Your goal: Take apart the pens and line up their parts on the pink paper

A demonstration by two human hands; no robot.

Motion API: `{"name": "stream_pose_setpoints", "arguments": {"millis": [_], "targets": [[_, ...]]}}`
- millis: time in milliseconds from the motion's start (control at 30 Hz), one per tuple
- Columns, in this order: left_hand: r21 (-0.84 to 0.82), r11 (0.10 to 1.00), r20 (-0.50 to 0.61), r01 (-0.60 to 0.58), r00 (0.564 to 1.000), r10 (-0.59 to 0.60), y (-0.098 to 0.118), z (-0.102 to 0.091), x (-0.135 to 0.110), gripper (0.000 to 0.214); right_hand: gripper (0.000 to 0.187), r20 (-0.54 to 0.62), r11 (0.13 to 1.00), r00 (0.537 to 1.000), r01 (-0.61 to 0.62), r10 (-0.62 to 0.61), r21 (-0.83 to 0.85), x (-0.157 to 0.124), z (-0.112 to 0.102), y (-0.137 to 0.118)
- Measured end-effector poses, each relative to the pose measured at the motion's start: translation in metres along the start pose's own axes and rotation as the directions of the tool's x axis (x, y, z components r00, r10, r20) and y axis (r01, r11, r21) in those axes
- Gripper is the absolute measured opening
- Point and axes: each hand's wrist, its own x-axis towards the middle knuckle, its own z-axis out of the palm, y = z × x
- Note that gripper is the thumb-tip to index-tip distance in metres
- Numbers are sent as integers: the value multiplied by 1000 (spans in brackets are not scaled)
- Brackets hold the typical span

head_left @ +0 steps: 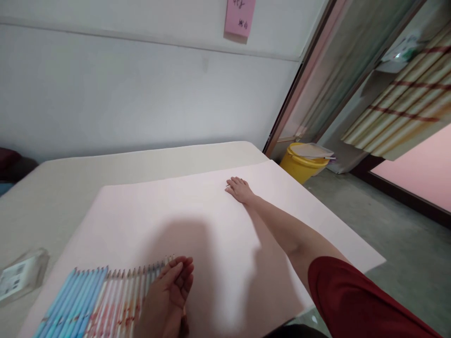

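A row of pencils (pixel 82 298), light blue at the left and pale with red patterns further right, lies side by side at the lower left of a large pale pink sheet (pixel 169 202). My left hand (pixel 168 293) rests at the row's right end, covering part of the last pencils. Its palm is turned up and its fingers are loosely curled, with nothing visible in them. Further off, my right hand (pixel 240 189) lies palm down on the far part of the sheet, fingers stretched out. A tiny pale, dark-tipped thing shows by its thumb; I cannot make it out.
The sheet covers much of a cream table (pixel 141 164) against a white wall. A clear plastic packet (pixel 23 276) with a label lies at the left. Beyond the right edge, a yellow bin (pixel 299 166) stands on the floor. A pink note (pixel 239 18) hangs on the wall.
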Motion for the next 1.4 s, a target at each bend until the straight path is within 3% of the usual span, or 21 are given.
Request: {"name": "stream_pose_setpoints", "arguments": {"millis": [700, 900, 1000, 1100, 1200, 1300, 1400], "targets": [[-68, 998, 32, 2, 999, 0, 6, 1, -8, 14, 45, 31, 996, 997, -68, 70, -54, 2, 3, 15], [-75, 997, 37, 2, 999, 1, 6, 2, -10, 14, 49, 40, 993, 993, -105, 107, -59, -2, 0, 7], [-81, 997, 42, 2, 999, 1, 7, 1, -10, 14, 50, 13, 995, 998, -63, 64, -78, -7, -2, -1], [-85, 996, 52, 2, 999, 2, 7, 1, -10, 14, 49, 56, 996, 998, 2, 3, -89, -12, -6, -12], [-88, 996, 54, -4, 999, 8, 9, 0, -12, 13, 51, 71, 996, 997, -30, 35, -79, -19, -14, -30], [-100, 995, 71, -31, 997, 38, 16, -3, -14, 12, 53, 31, 999, 1000, -3, 4, -41, -38, -25, -65], [-130, 988, 90, -78, 992, 90, 28, -10, -13, 13, 50, 100, 990, 985, 134, -138, 47, -75, -39, -110]]}}
